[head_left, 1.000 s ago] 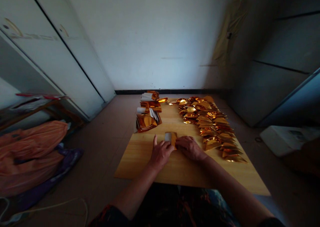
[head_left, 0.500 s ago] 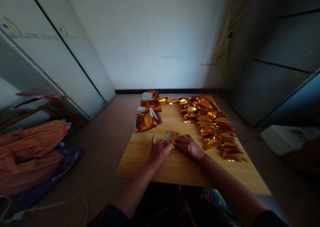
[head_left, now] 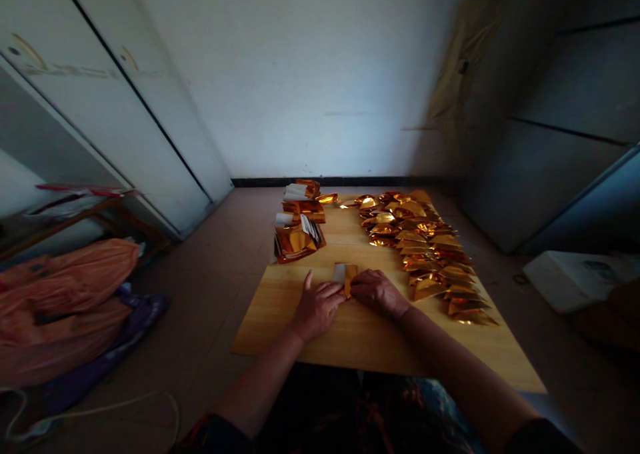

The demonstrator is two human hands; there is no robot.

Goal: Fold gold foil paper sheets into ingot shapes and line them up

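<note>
A small sheet of gold foil paper (head_left: 351, 275), partly folded so a whitish strip shows at its left, lies on the wooden board between my hands. My left hand (head_left: 319, 306) grips its near left edge with the fingers, thumb raised outward. On the other side my right hand (head_left: 377, 291) holds the right edge, fingers curled over it. Rows of folded gold foil pieces (head_left: 425, 251) lie to the right of my right hand. Beyond my left hand sits a stack of unfolded gold foil sheets (head_left: 299, 239), some showing white backs.
The wooden board (head_left: 285, 337) lies low in front of my lap. Pale cabinets (head_left: 125, 107) stand at the left, above an orange bag (head_left: 70, 301) on the floor. A white box (head_left: 565, 281) rests at the right. The wall (head_left: 320, 87) closes off the far side.
The view has shifted very slightly. Both hands stay on the foil sheet, with only small finger movements at its near edge.
</note>
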